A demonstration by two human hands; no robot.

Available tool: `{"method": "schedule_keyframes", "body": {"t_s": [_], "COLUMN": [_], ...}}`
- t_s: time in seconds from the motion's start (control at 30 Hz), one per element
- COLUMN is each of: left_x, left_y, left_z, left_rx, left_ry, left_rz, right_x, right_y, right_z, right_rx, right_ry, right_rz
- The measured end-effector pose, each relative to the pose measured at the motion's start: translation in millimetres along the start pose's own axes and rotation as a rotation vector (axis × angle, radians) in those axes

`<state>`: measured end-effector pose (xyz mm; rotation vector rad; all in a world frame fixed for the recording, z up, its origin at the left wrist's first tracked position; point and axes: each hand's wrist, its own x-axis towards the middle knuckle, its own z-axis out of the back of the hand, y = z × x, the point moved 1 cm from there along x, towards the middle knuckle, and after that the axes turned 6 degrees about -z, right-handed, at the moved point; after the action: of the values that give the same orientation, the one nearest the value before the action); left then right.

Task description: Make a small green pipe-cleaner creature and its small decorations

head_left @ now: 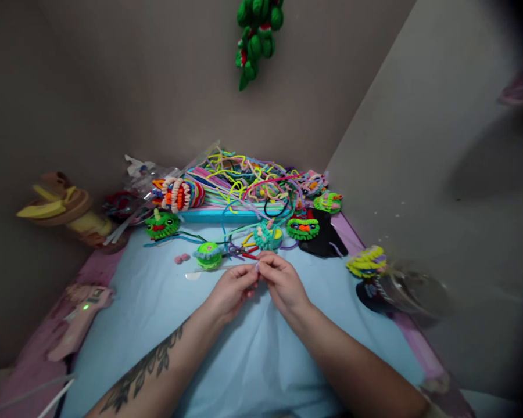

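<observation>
Over the light blue cloth (pixel 157 325), my left hand (pixel 235 288) and my right hand (pixel 283 281) meet fingertip to fingertip. Both are closed in a pinch on a small lilac piece (pixel 257 266), seemingly pipe cleaner, mostly hidden by the fingers. Just left of my left hand sits a round green and blue pipe cleaner figure (pixel 208 255). Two small pink balls (pixel 182 258) lie beside it. A teal pipe cleaner figure (pixel 268 234) stands behind my hands. Near my right fingertips is a tool with red handles (pixel 249 253), partly covered.
A blue tray (pixel 230 217) heaped with coloured pipe cleaners (pixel 244 180) spans the back. More pipe cleaner figures (pixel 162 225) stand around it. A pink hot glue gun (pixel 81 322) lies left; a clear jar (pixel 412 293) stands right. Walls close in behind and right.
</observation>
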<state>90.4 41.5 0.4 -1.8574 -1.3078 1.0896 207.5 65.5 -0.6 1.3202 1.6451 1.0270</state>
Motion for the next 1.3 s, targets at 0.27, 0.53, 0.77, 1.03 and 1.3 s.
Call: {"method": "schedule_keyframes", "body": {"t_s": [0.27,0.53,0.77,1.03,1.3], "left_x": [-4,-5,-8,-11,-11], "left_y": [-12,-23,-30,-36,-26], "left_z": [0,7,11,7,-5], "left_rx": [0.567,0.961,1.187,1.153,0.868], "left_ry": [-0.129,-0.116,0.033,0.074,-0.037], "left_rz": [-0.427,-0.659,-0.745,-0.71,-0.639], "right_x": [-1,-4,0,2,2], "right_y": [-1,4,17,24,10], "right_z": [-1,1,8,12,4], "right_rx": [-0.113,-0.358,-0.595,-0.645,-0.087], "right_ry": [-0.026,0.028,0.032,0.089,-0.002], "right_rz": [0.048,0.093,0.232,0.273,0.008]}}
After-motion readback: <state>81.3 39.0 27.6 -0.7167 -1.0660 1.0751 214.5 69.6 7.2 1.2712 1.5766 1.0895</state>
